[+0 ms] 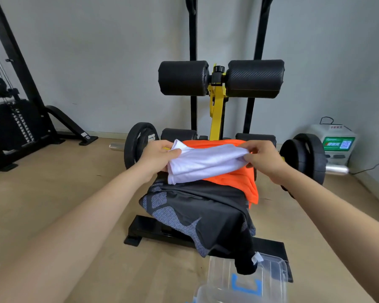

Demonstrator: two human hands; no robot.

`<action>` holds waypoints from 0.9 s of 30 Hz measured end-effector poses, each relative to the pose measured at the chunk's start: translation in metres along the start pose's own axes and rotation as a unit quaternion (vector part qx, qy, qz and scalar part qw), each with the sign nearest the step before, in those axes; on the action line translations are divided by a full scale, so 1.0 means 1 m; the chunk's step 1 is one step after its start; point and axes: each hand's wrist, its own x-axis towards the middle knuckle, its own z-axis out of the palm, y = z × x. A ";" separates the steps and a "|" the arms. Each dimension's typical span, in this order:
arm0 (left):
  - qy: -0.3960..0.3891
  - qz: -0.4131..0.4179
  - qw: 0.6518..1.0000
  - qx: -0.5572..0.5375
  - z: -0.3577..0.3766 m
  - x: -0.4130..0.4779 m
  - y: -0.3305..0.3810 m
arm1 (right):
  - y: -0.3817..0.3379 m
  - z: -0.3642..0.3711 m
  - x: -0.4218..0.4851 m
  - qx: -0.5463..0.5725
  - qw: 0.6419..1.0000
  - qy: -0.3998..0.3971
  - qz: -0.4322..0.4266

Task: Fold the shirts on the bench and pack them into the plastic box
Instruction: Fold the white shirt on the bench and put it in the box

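Clear plastic box [247,281]: floor, 6 o'clock, nearest the camera, empty so far as visible. Left hand [158,156] and right hand [263,159]: each pinched shut on one end of the white shirt [206,164], part-folded, long axis 9-to-3 between them, both hands equally near. Beneath it, orange shirt [234,178] and black patterned shirt [197,206] drape the desk, unfolded. Box lies toward 6 o'clock from the white shirt.

1. A folded shirt [206,162] lies between the left hand's fingers [173,153] and the right hand's fingers [249,158].
2. Under it a second shirt [239,180] lies on the bench [162,231].
3. Nearer than the fingers, a third shirt [201,206] drapes the bench, its end hanging into the plastic box [271,278].
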 end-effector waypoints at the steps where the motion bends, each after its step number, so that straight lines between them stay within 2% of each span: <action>1: -0.028 -0.003 0.998 0.056 0.003 0.000 -0.001 | 0.005 -0.009 -0.002 0.019 0.999 -0.042 0.028; 3: -0.081 -0.024 0.981 0.173 0.005 -0.002 -0.005 | 0.014 -0.023 -0.009 0.075 0.986 -0.116 0.092; 5: -0.096 -0.044 0.960 0.261 0.006 -0.006 -0.005 | 0.019 -0.028 -0.015 0.131 0.970 -0.157 0.133; 8: -0.033 -0.024 0.926 0.375 0.008 -0.012 0.004 | 0.021 -0.022 -0.016 0.164 0.965 -0.140 0.149; 9: 0.002 0.009 0.922 0.386 0.010 -0.011 0.005 | 0.023 -0.018 -0.014 0.162 0.967 -0.129 0.149; 11: 0.041 0.127 0.919 0.372 0.015 -0.010 0.006 | 0.025 -0.012 -0.013 0.150 0.970 -0.115 0.155; 13: 0.009 0.237 0.908 0.346 0.024 -0.010 0.008 | 0.026 -0.006 -0.013 0.139 0.971 -0.110 0.161; 15: -0.065 0.279 0.904 0.317 0.034 -0.011 0.008 | 0.024 -0.002 -0.012 0.139 0.971 -0.107 0.163; 18: -0.183 0.254 0.885 0.344 0.051 -0.012 0.001 | 0.025 0.002 -0.010 0.139 0.971 -0.107 0.166; 21: -0.244 0.200 0.871 0.376 0.058 -0.015 -0.001 | 0.027 0.005 -0.008 0.124 0.975 -0.095 0.159; 24: -0.255 0.181 0.866 0.391 0.060 -0.018 0.003 | 0.029 0.007 -0.007 0.110 0.980 -0.088 0.138; 27: -0.235 0.169 0.863 0.414 0.063 -0.020 0.006 | 0.030 0.004 -0.002 0.112 0.988 -0.045 0.098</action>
